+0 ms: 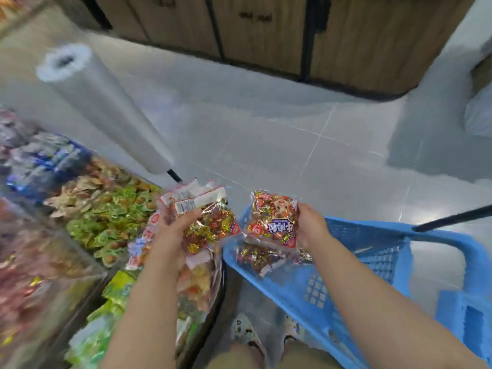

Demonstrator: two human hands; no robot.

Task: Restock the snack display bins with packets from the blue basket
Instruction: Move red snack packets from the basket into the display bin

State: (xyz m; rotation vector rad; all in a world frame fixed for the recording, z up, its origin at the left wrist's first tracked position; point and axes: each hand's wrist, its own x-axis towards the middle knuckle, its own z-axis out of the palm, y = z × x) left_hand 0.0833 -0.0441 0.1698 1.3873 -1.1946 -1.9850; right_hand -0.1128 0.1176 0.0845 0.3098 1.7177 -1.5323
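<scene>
Clear packet of red-and-gold wrapped snacks (271, 219): print upside down, above near rim of blue plastic lattice basket (359, 262), gripped by right hand (311, 227), fingers curled round its right edge.
Stack of similar clear packets (210, 222): clamped in left hand (173, 230), fingers wrapped round its left side, over transparent display bins of green and brown sweets (106, 217).
Further packets (258, 258): lying in basket.
White roll of plastic bags (103, 110): beyond bins.

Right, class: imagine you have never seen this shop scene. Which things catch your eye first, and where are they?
At centre, the left hand grips a bunch of packets and the right hand a single red packet. The blue basket sits lower right; colourful display bins fill the left side.
</scene>
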